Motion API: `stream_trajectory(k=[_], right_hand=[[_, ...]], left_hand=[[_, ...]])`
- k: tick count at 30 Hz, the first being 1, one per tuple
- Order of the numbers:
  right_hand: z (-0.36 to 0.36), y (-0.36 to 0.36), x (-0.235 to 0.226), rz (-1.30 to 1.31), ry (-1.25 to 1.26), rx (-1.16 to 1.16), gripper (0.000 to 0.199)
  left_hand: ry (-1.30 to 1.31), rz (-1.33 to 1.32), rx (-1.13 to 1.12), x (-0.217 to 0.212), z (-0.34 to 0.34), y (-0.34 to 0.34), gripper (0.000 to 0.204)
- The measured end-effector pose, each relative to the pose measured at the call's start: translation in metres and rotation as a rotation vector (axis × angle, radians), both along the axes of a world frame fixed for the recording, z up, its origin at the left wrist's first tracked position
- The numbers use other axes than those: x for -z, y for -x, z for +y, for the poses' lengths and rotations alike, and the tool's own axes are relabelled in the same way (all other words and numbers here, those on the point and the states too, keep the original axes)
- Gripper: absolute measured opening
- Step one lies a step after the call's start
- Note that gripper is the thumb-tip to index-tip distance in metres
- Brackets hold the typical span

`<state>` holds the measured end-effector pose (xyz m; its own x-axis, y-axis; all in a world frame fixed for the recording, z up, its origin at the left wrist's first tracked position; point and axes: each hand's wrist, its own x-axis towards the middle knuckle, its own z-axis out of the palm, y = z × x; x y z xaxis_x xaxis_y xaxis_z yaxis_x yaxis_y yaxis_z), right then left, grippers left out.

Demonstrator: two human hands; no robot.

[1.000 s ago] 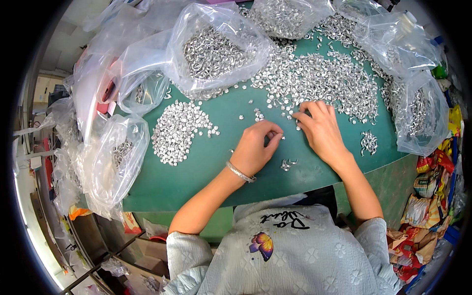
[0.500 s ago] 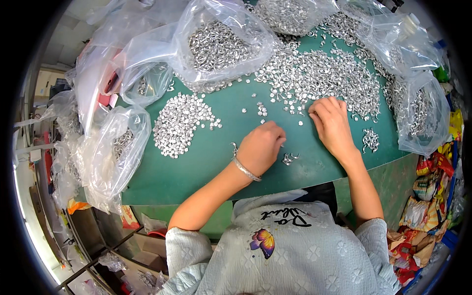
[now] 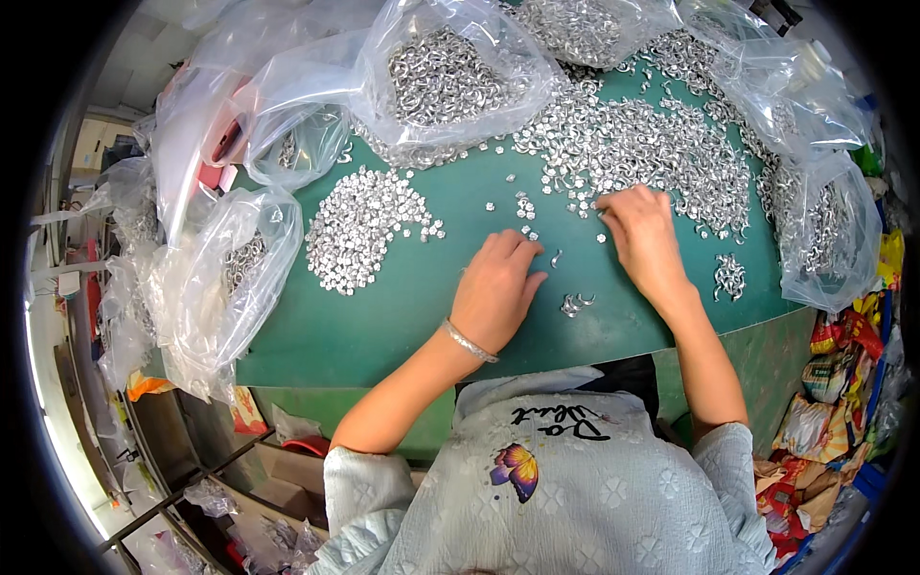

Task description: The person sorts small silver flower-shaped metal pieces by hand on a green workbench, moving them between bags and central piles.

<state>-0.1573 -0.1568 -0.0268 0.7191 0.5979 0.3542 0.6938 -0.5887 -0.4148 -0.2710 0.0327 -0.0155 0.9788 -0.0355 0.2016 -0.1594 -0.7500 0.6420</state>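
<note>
My left hand lies low over the green table, fingers stretched forward and thumb apart, with no piece visible in it. Its fingertips are beside a few small silver flower-shaped pieces. Just right of them lies a single curved silver piece, and nearer me a little cluster of curved pieces. At the near edge of a wide heap of silver metal pieces, my right hand has its fingers bent and drawn together. Whatever they pinch is too small to make out.
A pile of flower-shaped pieces sits to the left. Clear plastic bags of metal pieces line the far side, with more bags at the left and right. A small curved-piece pile lies right of my right hand.
My left hand has moved forward and slightly left, its closed fingers now stretched out. A single curved piece now shows near its fingertips. My right hand stays at the heap's edge.
</note>
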Motion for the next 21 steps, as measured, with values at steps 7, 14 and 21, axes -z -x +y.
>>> stream_trajectory(k=[7,14,21], right_hand=[[0.014,0.029,-0.005,0.121,-0.100,-0.138,0.012],[0.009,0.028,-0.008,0.076,0.025,-0.187,0.010],[-0.007,0.037,-0.020,0.218,0.153,-0.230,0.009]], left_hand=[[-0.069,-0.061,0.034,0.017,-0.011,-0.013,0.023],[-0.080,-0.057,-0.006,0.017,0.000,-0.004,0.018],[-0.116,-0.015,0.044,0.013,-0.003,-0.005,0.020]])
